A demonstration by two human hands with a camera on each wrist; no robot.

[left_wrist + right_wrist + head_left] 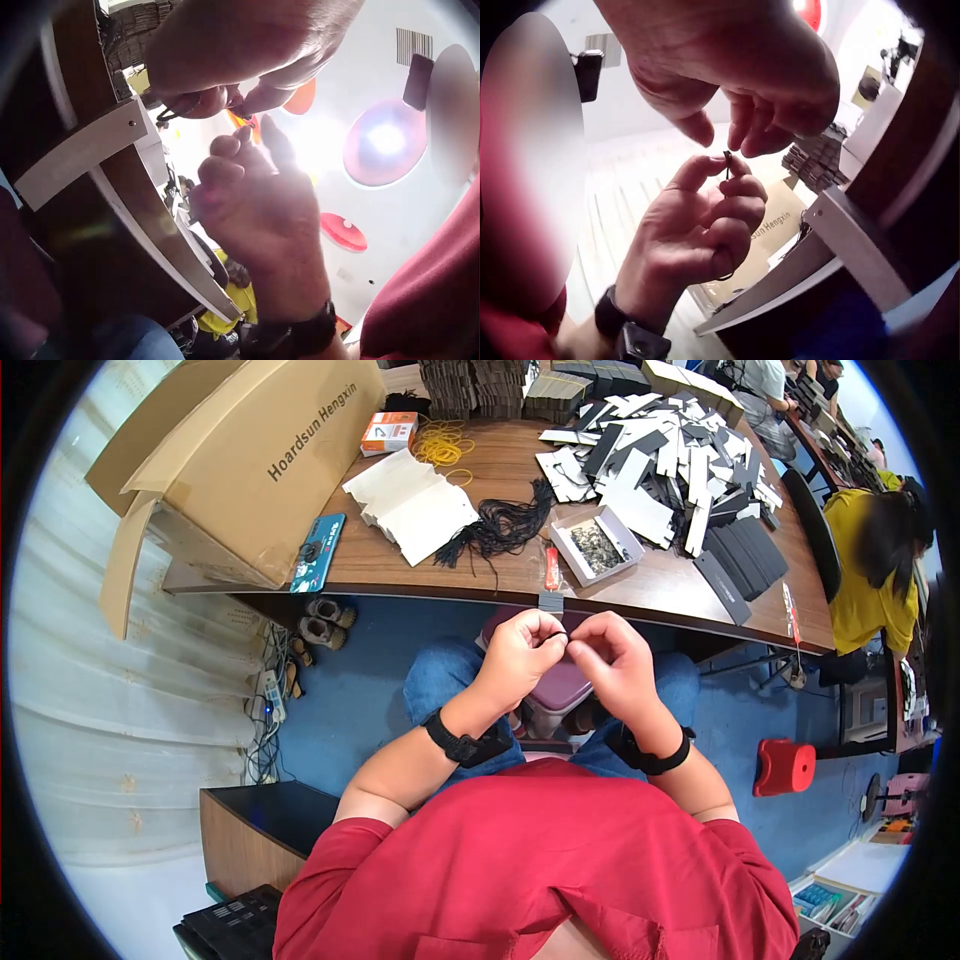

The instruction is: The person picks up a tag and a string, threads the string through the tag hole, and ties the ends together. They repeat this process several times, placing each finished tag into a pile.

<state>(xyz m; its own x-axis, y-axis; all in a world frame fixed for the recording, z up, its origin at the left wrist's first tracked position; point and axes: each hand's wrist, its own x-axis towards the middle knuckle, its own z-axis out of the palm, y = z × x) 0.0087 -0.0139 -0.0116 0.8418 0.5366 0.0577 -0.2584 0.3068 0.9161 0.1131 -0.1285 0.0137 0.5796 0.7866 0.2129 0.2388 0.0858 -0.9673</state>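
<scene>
My left hand (pixel 520 665) pinches a thin black cord (pixel 727 165) between thumb and forefinger; a loop of it shows by the lower curled fingers in the right wrist view. My right hand (pixel 622 668) is close beside it, fingers bent and fingertips right at the cord's upper end. A gap shows between the right thumb and forefinger in the right wrist view. Just beyond the hands, a narrow card tag (pixel 82 161) with a small hole juts past the table's front edge. Both hands are above the lap, over a purple stool (pixel 560 685).
On the table (pixel 390 575) are a bundle of black cords (pixel 510 525), a white box (pixel 597 547) of small pieces, a pile of black and white tags (pixel 650 460), folded white paper (pixel 412 505) and yellow rubber bands (pixel 440 443). A large carton (pixel 260 470) stands left; a person in yellow (pixel 865 560) sits right.
</scene>
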